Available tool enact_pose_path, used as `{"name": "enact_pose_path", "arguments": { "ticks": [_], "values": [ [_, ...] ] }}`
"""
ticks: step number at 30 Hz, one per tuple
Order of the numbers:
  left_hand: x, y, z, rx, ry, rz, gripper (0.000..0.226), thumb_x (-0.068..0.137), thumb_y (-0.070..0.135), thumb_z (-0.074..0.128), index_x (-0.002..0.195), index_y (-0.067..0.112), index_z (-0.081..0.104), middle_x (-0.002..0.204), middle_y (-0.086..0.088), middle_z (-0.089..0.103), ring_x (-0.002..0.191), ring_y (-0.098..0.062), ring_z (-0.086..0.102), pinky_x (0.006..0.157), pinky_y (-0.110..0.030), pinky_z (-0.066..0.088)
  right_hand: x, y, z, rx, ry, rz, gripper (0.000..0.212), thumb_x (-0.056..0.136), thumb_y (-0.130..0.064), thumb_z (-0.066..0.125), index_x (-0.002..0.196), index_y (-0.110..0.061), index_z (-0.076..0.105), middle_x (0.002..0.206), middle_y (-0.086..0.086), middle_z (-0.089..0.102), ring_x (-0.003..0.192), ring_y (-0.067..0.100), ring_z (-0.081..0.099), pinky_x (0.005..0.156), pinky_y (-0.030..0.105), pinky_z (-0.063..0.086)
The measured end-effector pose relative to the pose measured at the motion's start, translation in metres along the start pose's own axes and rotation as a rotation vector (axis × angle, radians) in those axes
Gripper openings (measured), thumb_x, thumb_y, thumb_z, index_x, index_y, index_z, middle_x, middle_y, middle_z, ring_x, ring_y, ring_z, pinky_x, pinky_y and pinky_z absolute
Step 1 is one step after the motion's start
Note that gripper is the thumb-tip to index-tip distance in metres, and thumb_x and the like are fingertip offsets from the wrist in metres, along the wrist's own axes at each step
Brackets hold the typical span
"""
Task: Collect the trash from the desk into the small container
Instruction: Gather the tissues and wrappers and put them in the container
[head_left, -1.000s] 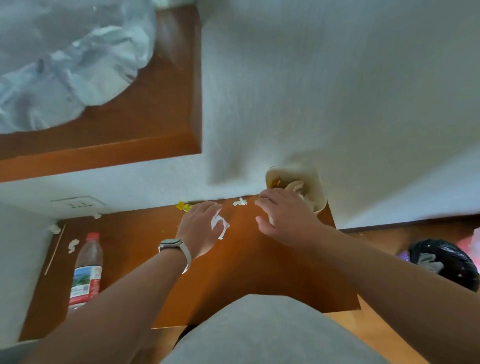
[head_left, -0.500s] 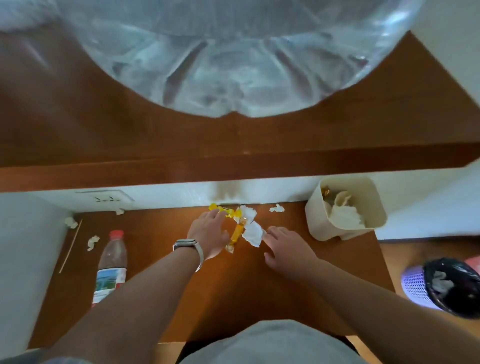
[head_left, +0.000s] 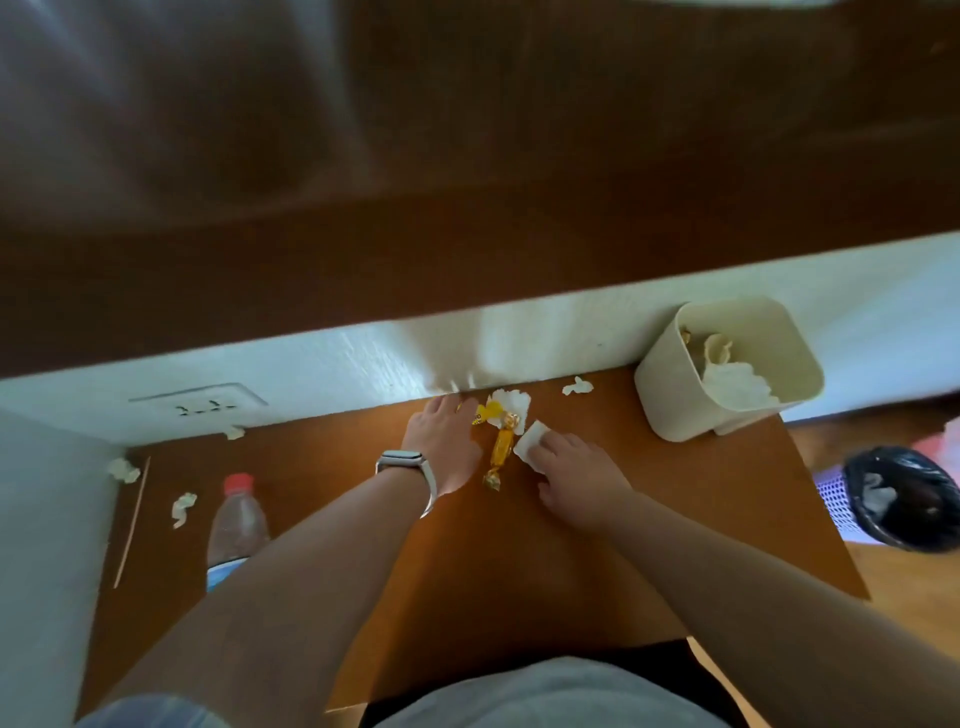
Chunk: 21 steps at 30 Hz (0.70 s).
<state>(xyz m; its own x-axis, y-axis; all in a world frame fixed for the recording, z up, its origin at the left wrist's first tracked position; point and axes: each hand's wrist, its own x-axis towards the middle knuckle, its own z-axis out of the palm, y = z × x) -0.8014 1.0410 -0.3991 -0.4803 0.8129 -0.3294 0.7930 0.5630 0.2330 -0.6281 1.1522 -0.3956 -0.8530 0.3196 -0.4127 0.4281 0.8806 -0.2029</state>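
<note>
A small cream container stands at the back right of the wooden desk, holding crumpled tissue. Near the wall lies a pile of trash: a yellow candy wrapper, a white tissue and a white paper scrap. My left hand, with a watch at the wrist, lies flat on the desk left of the wrappers, fingers reaching to the wall. My right hand touches the white paper scrap with its fingertips. Another tissue bit lies closer to the container.
A plastic bottle with a red cap lies at the left, beside a thin wooden stick and small tissue bits. A wall socket is at the back left. A lined mesh bin stands on the floor at the right.
The camera tilted down toward the desk. Both hands have closed in on the wrappers and tissue near the wall; my right hand now touches the white paper scrap.
</note>
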Motion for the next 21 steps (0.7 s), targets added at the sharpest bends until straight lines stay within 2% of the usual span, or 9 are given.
{"name": "enact_pose_path", "arguments": {
  "ticks": [4, 7, 11, 17, 21],
  "values": [
    [-0.006, -0.009, 0.006, 0.034, 0.045, -0.005, 0.04, 0.095, 0.027, 0.05, 0.135, 0.023, 0.052, 0.135, -0.002, 0.051, 0.123, -0.022, 0.046, 0.096, -0.036, 0.044, -0.008, -0.009, 0.011, -0.027, 0.007, 0.076, 0.037, 0.097, -0.021, 0.044, 0.133, -0.017, 0.048, 0.134, 0.006, 0.046, 0.119, 0.025, 0.046, 0.094, 0.037, 0.043],
    [-0.016, -0.013, 0.011, -0.004, 0.09, -0.011, 0.034, 0.095, 0.028, 0.052, 0.128, 0.023, 0.057, 0.125, 0.0, 0.055, 0.113, -0.02, 0.05, 0.089, -0.033, 0.045, -0.012, -0.015, 0.017, 0.0, 0.007, 0.11, 0.032, 0.097, -0.017, 0.041, 0.127, -0.017, 0.051, 0.122, 0.005, 0.051, 0.11, 0.023, 0.049, 0.083, 0.033, 0.04],
    [-0.03, -0.009, 0.014, -0.095, 0.142, -0.023, 0.028, 0.094, 0.026, 0.052, 0.121, 0.022, 0.062, 0.117, 0.001, 0.059, 0.104, -0.019, 0.053, 0.083, -0.031, 0.044, -0.019, -0.019, 0.02, 0.024, 0.008, 0.102, 0.03, 0.096, -0.016, 0.04, 0.122, -0.015, 0.056, 0.112, 0.005, 0.055, 0.104, 0.024, 0.052, 0.077, 0.034, 0.04],
    [-0.053, 0.018, 0.002, -0.312, 0.189, -0.143, 0.028, 0.095, 0.025, 0.057, 0.121, 0.019, 0.064, 0.109, 0.001, 0.06, 0.097, -0.018, 0.055, 0.077, -0.029, 0.048, -0.042, -0.012, -0.001, 0.053, 0.071, 0.036, 0.022, 0.095, -0.018, 0.043, 0.11, -0.016, 0.059, 0.102, 0.001, 0.054, 0.094, 0.019, 0.052, 0.077, 0.031, 0.045],
    [-0.054, 0.049, -0.016, -0.397, 0.208, -0.13, 0.031, 0.097, 0.027, 0.056, 0.126, 0.018, 0.062, 0.11, 0.002, 0.058, 0.095, -0.015, 0.051, 0.077, -0.027, 0.044, -0.058, 0.004, -0.029, 0.065, 0.17, 0.038, 0.016, 0.094, -0.022, 0.045, 0.1, -0.018, 0.06, 0.091, -0.003, 0.054, 0.083, 0.015, 0.051, 0.073, 0.033, 0.051]
  ]
}}
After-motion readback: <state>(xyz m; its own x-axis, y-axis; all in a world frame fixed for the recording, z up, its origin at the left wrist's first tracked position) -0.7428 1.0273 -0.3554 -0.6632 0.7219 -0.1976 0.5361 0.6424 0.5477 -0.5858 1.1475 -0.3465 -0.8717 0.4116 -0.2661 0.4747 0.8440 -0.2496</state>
